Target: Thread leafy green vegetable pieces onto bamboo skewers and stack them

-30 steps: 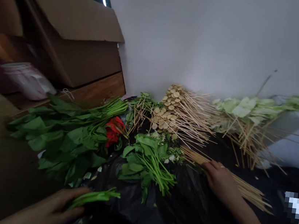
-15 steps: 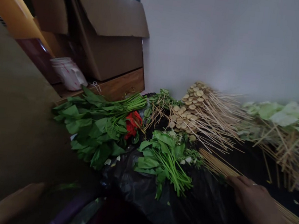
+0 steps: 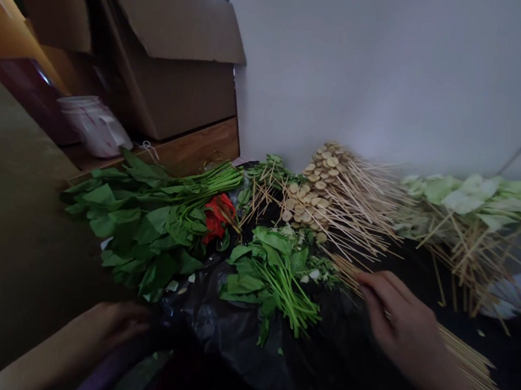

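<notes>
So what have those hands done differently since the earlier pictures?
The left hand swung out to the lower left with bright green stems, then came back; no stems show in it now. The right hand shifted toward the upper-left end of the pale wooden skewer bundle; whether it grips any is unclear. The leafy green bunch on wrinkled black plastic and the brown cardboard box stayed put.
</notes>
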Tool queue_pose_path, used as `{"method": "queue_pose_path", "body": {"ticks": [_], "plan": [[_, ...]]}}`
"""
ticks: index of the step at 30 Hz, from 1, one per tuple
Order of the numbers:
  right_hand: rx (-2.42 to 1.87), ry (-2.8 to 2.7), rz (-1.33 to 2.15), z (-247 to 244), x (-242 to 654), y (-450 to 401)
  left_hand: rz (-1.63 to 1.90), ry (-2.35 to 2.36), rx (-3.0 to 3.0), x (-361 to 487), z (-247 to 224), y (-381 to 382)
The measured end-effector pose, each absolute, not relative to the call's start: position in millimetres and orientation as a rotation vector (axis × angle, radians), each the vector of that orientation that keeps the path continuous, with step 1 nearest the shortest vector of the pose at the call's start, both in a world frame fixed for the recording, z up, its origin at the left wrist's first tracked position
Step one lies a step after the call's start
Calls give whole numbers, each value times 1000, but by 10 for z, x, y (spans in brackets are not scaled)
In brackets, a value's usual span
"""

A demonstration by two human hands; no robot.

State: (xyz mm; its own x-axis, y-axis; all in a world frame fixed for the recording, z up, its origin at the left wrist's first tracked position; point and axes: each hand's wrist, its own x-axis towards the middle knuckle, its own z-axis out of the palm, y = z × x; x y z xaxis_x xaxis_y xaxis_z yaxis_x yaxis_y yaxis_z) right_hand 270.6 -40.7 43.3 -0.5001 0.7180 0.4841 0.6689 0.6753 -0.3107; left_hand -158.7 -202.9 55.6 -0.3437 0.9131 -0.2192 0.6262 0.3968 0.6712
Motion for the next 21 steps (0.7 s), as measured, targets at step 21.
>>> {"method": "queue_pose_path", "body": {"ticks": [21], "plan": [[-990, -1943, 29, -28, 2377, -232, 542, 1174, 2657, 189, 471, -167]]}}
